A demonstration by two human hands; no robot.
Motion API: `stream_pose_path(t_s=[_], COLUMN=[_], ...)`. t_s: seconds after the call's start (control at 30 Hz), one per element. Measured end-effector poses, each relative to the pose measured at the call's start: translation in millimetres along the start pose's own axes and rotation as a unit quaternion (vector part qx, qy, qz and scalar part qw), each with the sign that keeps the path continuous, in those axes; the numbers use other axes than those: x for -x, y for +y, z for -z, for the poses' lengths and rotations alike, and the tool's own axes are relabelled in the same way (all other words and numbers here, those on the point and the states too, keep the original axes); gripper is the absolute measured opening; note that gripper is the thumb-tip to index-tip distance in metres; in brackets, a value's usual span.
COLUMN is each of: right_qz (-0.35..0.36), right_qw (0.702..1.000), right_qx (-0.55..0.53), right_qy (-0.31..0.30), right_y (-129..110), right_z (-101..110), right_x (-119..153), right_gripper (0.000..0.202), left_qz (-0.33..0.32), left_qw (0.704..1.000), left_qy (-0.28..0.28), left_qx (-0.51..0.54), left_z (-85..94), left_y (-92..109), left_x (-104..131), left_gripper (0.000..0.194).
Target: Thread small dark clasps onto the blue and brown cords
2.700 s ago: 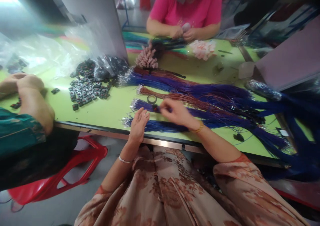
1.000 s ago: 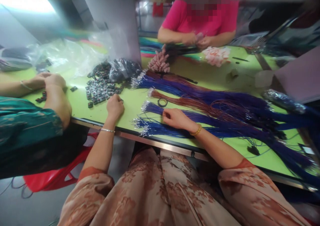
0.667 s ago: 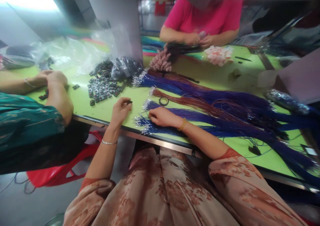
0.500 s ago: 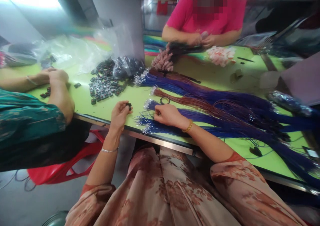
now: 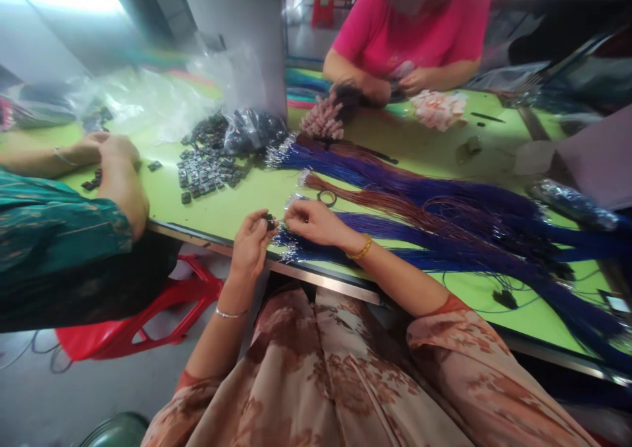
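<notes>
Between the thumb and fingers of my left hand [image 5: 251, 241] is a small black connector housing [image 5: 268, 221], held just above the table's front edge. Close by on its right, my right hand [image 5: 313, 222] pinches a thin wire with a silvery terminal end [image 5: 280, 221] pointed at the housing. Whether the tip is inside the housing I cannot tell. Blue wires [image 5: 390, 232] with metal tips lie under and beyond my right hand. A brown wire bundle [image 5: 355, 197] and a dark ring [image 5: 326, 199] lie just behind it.
A pile of black connector housings [image 5: 210, 170] lies at left centre beside a plastic bag [image 5: 251, 131]. One co-worker's hands [image 5: 111, 147] rest at the left. Across the table, another person in a pink shirt [image 5: 419, 32] works by pale pink parts [image 5: 439, 109]. A red chair [image 5: 148, 318] stands below.
My left hand has moved right with the black housing. My right hand has shifted left and now holds a wire end against or close to it.
</notes>
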State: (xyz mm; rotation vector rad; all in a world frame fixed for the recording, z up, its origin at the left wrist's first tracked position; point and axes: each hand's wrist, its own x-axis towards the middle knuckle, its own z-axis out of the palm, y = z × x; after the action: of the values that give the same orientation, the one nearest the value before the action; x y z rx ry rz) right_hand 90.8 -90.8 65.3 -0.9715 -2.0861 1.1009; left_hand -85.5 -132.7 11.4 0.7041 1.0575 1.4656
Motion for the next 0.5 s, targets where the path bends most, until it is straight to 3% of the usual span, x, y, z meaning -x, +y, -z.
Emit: stream_pose_path(t_s=[0.17,0.5], right_qz=[-0.024,-0.052], right_qw=[0.999,0.99], right_qx=[-0.023,0.094], right_qy=[0.036,0.091], right_y=[2.2,6.3], right_z=[-4.6,-4.1], right_x=[10.7,28.0], right_gripper=[0.013,0.014], left_qz=[0.056,0.085], left_qw=[0.997,0.991], left_qy=[-0.036,-0.082], left_qx=[0.036,0.059], left_z=[-5.7,-19.6], left_y=[-8.4,-12.9], left_x=[7.0,15.9], left_gripper=[0.02,0.022])
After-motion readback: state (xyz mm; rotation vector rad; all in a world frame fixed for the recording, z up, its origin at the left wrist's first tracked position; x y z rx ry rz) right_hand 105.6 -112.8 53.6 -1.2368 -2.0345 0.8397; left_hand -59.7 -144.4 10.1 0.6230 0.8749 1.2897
